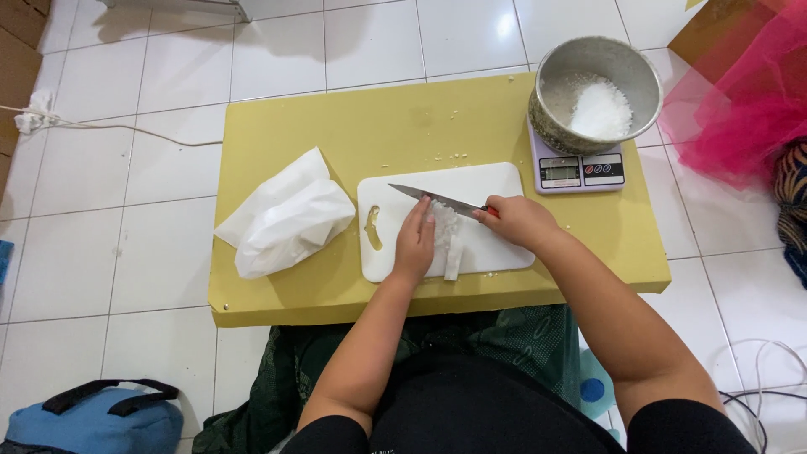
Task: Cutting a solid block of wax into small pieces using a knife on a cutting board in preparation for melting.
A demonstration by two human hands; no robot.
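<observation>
While the left hand [414, 244] lies flat with fingers loose on white strips [445, 235] at the middle of the frame, the right hand [514, 220] grips a red-handled knife [437, 199] across them. Both rest on a white cutting board [496, 181] atop a yellow table [336, 134]; a metal bowl [559, 76] sits on a scale [580, 172] at upper right.

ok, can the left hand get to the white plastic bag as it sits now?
Probably yes. The left hand rests on the white cutting board, and the white plastic bag lies just beyond the board's left edge on the yellow table, with nothing between them.
</observation>
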